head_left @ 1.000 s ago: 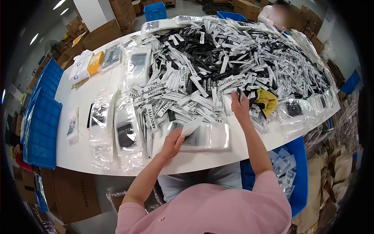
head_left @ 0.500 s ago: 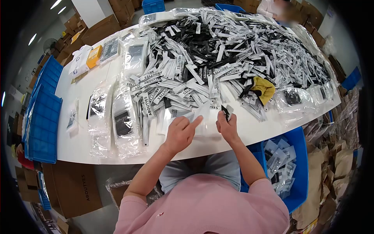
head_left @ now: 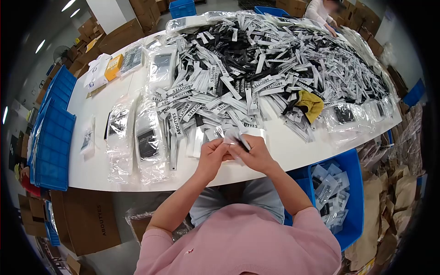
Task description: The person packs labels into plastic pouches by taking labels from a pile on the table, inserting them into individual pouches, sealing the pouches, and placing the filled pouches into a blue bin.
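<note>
Where fingers (head_left: pixel 220 148) crowd together, clear pouch (head_left: pixel 231 141) blurred, dark item (head_left: pixel 245 145) partly hidden

Around the left hand (head_left: pixel 211 158) and right hand (head_left: pixel 254 156), which meet at the near side of a clear-bag stack (head_left: pixel 259 133), the packet heap (head_left: pixel 275 59) blocks 11 to 1 o'clock. Bare tabletop (head_left: pixel 293 150) gives passage at 3 o'clock; a narrow lane runs toward half past one, hemmed on its right by packets and the yellow cloth (head_left: pixel 310 105). At 9 o'clock, plastic packs (head_left: pixel 146 142) bar the open strip beyond. At 4 o'clock, past the edge, sits the blue bin (head_left: pixel 356 208).
</note>
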`<state>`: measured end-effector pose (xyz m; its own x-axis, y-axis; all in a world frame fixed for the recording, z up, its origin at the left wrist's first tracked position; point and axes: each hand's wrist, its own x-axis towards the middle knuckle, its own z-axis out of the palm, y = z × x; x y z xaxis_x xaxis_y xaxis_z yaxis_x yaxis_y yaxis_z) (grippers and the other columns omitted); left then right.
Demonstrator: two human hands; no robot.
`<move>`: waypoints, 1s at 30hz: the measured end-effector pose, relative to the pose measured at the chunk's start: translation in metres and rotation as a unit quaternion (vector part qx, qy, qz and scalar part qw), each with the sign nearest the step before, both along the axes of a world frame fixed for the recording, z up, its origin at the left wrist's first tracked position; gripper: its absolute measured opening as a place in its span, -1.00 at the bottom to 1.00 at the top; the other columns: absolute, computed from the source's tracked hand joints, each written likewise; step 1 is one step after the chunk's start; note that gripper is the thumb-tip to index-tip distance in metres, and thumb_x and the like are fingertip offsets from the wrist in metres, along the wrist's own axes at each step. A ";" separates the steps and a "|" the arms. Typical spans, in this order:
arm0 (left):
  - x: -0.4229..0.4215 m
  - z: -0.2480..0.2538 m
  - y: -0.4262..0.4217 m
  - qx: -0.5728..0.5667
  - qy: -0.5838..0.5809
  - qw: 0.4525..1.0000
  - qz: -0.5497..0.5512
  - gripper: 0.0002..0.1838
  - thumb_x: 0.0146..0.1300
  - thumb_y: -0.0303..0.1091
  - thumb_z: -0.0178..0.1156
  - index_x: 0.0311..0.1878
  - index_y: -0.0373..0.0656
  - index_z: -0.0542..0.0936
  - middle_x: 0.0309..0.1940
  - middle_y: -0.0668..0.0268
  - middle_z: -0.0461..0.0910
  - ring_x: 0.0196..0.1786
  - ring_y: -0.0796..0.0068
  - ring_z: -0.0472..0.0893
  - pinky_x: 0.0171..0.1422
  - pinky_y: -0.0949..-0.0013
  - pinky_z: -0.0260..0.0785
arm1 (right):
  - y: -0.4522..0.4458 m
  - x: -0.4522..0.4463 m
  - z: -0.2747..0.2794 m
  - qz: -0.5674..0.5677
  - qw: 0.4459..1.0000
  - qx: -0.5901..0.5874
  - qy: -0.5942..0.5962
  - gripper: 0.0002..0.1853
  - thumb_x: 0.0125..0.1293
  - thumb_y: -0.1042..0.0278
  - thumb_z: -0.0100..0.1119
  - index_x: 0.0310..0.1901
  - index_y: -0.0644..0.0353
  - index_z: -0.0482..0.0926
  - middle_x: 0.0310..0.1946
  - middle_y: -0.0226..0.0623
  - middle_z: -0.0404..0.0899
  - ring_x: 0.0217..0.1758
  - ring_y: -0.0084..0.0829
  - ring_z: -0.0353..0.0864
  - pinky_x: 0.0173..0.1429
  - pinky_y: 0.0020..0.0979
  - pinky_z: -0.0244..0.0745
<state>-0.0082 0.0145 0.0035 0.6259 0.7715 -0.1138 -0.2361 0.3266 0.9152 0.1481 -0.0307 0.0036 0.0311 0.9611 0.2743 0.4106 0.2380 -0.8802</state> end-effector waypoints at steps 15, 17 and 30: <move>0.000 0.004 0.039 0.383 0.271 0.882 0.040 -0.61 -0.07 -0.64 0.15 -0.10 -0.17 0.62 -0.56 0.25 0.55 -0.57 0.53 0.44 -0.44 0.41 0.30 | 0.000 -0.020 0.015 -0.028 0.986 0.131 -0.099 -0.77 -0.15 0.49 0.27 -0.40 0.23 0.45 -0.56 -0.13 0.43 -0.51 -0.07 0.48 -0.44 -0.25 0.38; -0.001 0.005 0.036 0.414 0.293 0.859 0.066 -0.58 -0.06 -0.66 0.12 -0.07 -0.14 0.61 -0.56 0.23 0.54 -0.60 0.46 0.44 -0.48 0.41 0.29 | 0.005 -0.011 0.008 -0.043 0.978 0.149 -0.141 -0.77 -0.13 0.47 0.28 -0.41 0.22 0.43 -0.55 -0.16 0.45 -0.49 -0.09 0.50 -0.44 -0.24 0.39; 0.003 0.007 0.044 0.640 0.223 0.702 0.218 -0.27 -0.19 -0.69 0.12 0.20 0.00 0.45 -0.64 0.25 0.39 -0.60 0.33 0.41 -0.51 0.30 0.30 | 0.032 -0.017 -0.019 -0.041 0.998 0.027 -0.036 -0.69 0.34 0.16 -0.04 -0.09 0.25 0.41 -0.36 -0.10 0.56 -0.46 -0.16 0.57 -0.41 -0.32 0.46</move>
<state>-0.0055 0.0581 0.0106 0.4200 0.5270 0.7389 0.3447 -0.8458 0.4073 0.1309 0.0010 -0.0154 0.0870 0.9399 0.3301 0.4917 0.2476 -0.8348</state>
